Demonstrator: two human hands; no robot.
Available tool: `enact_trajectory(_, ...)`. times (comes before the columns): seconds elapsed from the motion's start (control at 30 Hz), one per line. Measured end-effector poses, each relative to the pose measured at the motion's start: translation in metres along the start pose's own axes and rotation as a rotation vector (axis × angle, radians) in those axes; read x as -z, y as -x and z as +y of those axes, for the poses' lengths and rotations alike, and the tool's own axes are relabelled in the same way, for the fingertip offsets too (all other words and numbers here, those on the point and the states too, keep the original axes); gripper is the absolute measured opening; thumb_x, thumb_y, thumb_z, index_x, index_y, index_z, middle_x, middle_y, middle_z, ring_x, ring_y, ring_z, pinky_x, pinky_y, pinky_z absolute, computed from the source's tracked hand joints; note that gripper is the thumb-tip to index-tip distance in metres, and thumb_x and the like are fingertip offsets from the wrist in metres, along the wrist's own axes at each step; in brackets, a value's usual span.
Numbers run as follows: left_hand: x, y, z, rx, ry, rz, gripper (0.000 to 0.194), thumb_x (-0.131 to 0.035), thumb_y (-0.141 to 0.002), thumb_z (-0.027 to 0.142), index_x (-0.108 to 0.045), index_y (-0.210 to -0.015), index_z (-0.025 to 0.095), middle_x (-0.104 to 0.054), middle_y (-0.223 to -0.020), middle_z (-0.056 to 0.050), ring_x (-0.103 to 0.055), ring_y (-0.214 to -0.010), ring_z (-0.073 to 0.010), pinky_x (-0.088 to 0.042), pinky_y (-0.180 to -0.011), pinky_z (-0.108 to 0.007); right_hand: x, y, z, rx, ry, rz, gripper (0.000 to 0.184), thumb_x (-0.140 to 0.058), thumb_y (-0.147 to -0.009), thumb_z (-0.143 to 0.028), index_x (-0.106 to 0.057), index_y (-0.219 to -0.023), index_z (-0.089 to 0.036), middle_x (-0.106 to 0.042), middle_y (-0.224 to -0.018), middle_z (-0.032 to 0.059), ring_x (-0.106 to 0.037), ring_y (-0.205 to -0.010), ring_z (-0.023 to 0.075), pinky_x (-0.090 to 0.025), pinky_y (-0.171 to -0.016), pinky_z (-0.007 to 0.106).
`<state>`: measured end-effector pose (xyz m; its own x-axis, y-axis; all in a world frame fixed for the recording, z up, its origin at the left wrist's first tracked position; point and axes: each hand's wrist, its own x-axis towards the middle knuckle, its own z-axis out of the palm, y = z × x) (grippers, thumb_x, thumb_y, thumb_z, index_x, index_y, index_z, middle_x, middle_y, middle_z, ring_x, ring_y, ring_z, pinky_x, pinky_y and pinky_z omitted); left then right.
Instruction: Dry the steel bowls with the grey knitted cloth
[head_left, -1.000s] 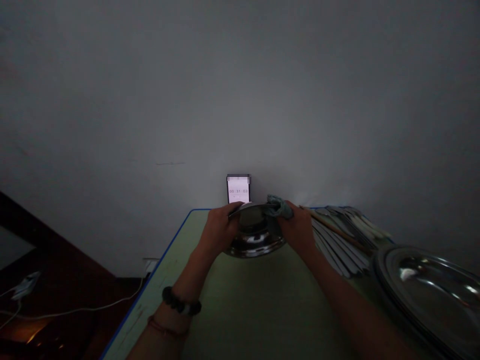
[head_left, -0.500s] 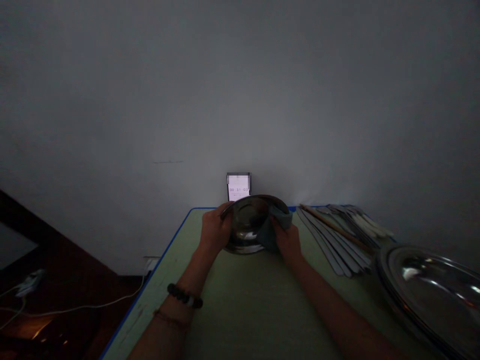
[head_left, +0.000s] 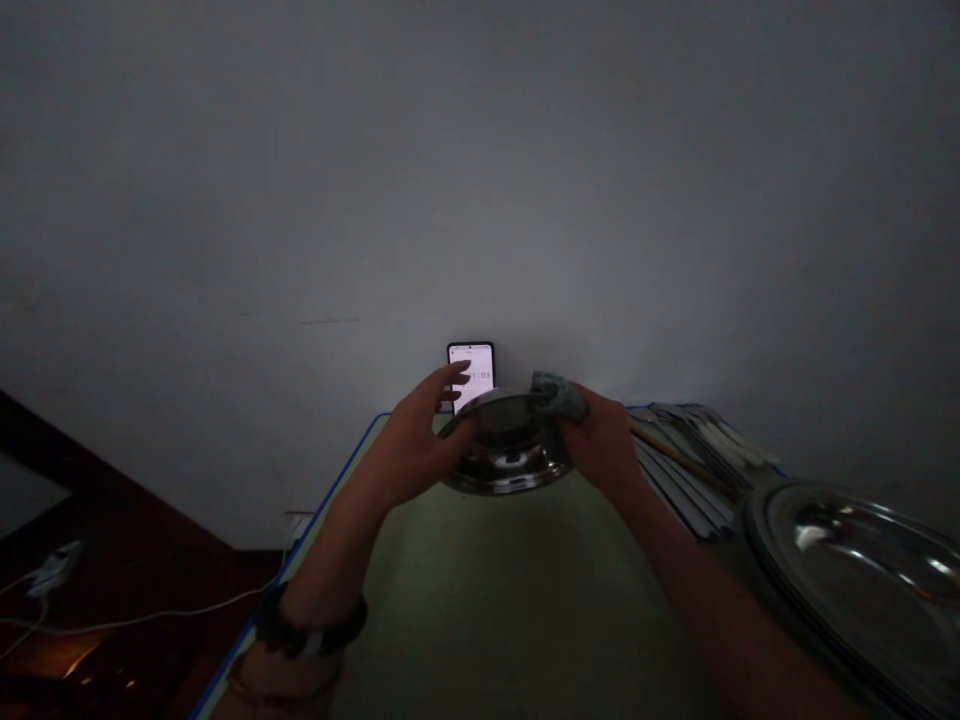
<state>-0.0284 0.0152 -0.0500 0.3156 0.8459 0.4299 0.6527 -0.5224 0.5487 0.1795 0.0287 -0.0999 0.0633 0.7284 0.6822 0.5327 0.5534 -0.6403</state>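
Note:
A shiny metal bowl (head_left: 507,452) is tilted up off the green table (head_left: 510,600), between both hands. My left hand (head_left: 416,440) steadies the bowl's left rim with its fingers stretched out past it, toward the phone. My right hand (head_left: 600,445) is closed on a grey-green cloth (head_left: 556,397) and presses it against the bowl's upper right rim. A bead bracelet (head_left: 311,630) sits on my left wrist.
A lit phone (head_left: 472,370) leans on the grey wall at the table's far edge. A row of flat utensils and chopsticks (head_left: 690,450) lies to the right. Stacked metal plates (head_left: 847,570) sit at the near right. White cables (head_left: 112,610) trail over the dark floor on the left.
The cloth went from the top rim down into the bowl, and is now back at the upper right rim. My left fingers have opened out past the rim. The camera view has shifted slightly.

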Motion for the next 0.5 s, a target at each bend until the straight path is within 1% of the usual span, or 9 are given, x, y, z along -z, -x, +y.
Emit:
enact_trajectory(0.1, -0.004, 0.002, 0.012, -0.062, -0.123, -0.008, 0.048, -0.054, -0.077, 0.025, -0.047, -0.124, 0.015, -0.058, -0.123, -0.013, -0.055, -0.112, -0.0234, -0.042, -0.096, -0.042, 0.007, -0.001, -0.021, 0.158, 0.142, -0.157, 0.041, -0.046, -0.07, -0.004, -0.066, -0.101, -0.021, -0.072, -0.094, 0.0028, -0.067, -0.086, 0.0183, -0.05, -0.077, 0.031)
enact_trajectory(0.17, -0.011, 0.003, 0.015, -0.061, -0.119, -0.055, 0.048, -0.053, -0.075, 0.019, -0.048, -0.122, 0.014, -0.062, -0.117, -0.012, -0.058, -0.106, -0.0229, -0.045, -0.091, -0.04, 0.009, -0.001, -0.031, 0.2, 0.214, -0.227, 0.047, -0.045, -0.068, 0.0, -0.065, -0.104, -0.021, -0.071, -0.101, 0.0031, -0.066, -0.092, 0.0188, -0.05, -0.081, 0.032)
enact_trajectory(0.23, -0.019, 0.002, 0.013, -0.046, -0.055, -0.094, 0.048, -0.051, -0.072, 0.014, -0.049, -0.12, 0.014, -0.066, -0.109, -0.011, -0.062, -0.096, -0.0207, -0.048, -0.084, -0.035, 0.01, 0.0, -0.036, 0.205, 0.258, -0.262, 0.047, -0.044, -0.068, 0.001, -0.064, -0.105, -0.02, -0.07, -0.103, 0.0039, -0.065, -0.094, 0.0196, -0.05, -0.082, 0.033)
enact_trajectory(0.33, -0.027, 0.0, 0.006, -0.009, 0.037, -0.088, 0.043, -0.046, -0.073, 0.011, -0.054, -0.115, 0.014, -0.069, -0.103, -0.009, -0.063, -0.09, -0.0185, -0.048, -0.081, -0.032, 0.008, -0.001, -0.035, 0.203, 0.273, -0.244, 0.045, -0.044, -0.07, 0.0, -0.063, -0.106, -0.018, -0.07, -0.104, 0.0053, -0.065, -0.094, 0.0203, -0.05, -0.082, 0.033)
enact_trajectory(0.5, -0.034, -0.004, -0.001, 0.023, 0.08, -0.033, 0.04, -0.046, -0.071, 0.012, -0.059, -0.108, 0.014, -0.07, -0.098, -0.008, -0.063, -0.087, -0.0194, -0.047, -0.081, -0.034, 0.005, -0.002, -0.022, 0.224, 0.251, -0.178, 0.047, -0.044, -0.067, 0.001, -0.063, -0.105, -0.018, -0.07, -0.105, 0.0054, -0.065, -0.095, 0.0183, -0.05, -0.084, 0.032)
